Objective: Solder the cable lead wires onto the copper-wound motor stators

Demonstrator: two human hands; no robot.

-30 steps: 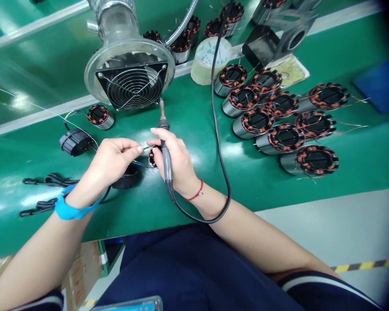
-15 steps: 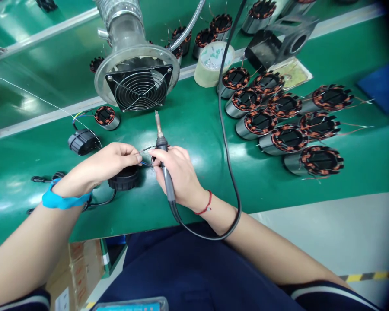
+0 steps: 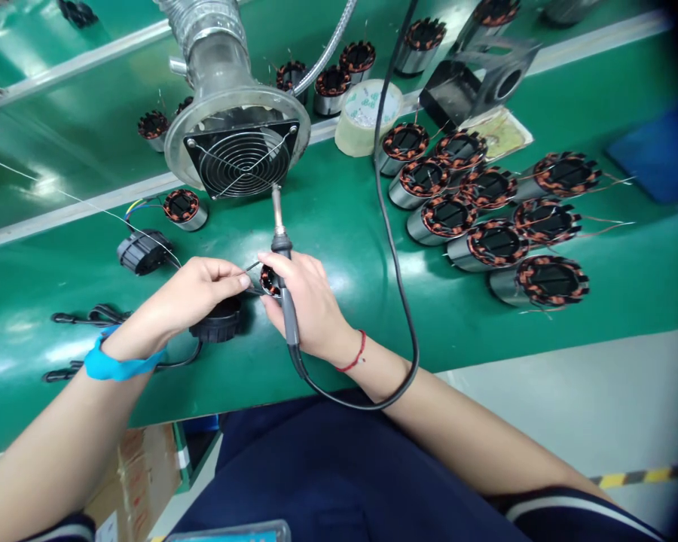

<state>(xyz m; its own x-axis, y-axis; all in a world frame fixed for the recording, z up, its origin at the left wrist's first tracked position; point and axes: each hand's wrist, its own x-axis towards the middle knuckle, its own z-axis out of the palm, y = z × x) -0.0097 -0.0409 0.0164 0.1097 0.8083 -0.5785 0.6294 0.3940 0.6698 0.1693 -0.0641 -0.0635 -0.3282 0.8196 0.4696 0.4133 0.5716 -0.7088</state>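
Note:
My left hand (image 3: 203,293) is closed in a pinch on thin lead wires (image 3: 252,267) above a round black plastic motor cover (image 3: 218,327). My right hand (image 3: 316,305) is wrapped around a motor stator with copper windings (image 3: 269,281), mostly hidden behind the fingers. The same hand also holds a soldering iron (image 3: 282,245), its tip pointing away from me towards a fan grille (image 3: 247,159). A black cord (image 3: 395,263) loops from the iron's handle over my right forearm. Thin silvery wire (image 3: 105,212) runs from the left towards my left hand.
Several stators (image 3: 489,242) stand in a group at the right. A metal fume duct (image 3: 218,56) rises behind the fan. A tape roll (image 3: 368,117), a black metal bracket (image 3: 477,79), a second black cover (image 3: 144,252) and black cables (image 3: 93,315) also lie on the green bench.
The stator in my right hand shows more of its copper windings. My left hand has shifted slightly. The whole view has moved a little.

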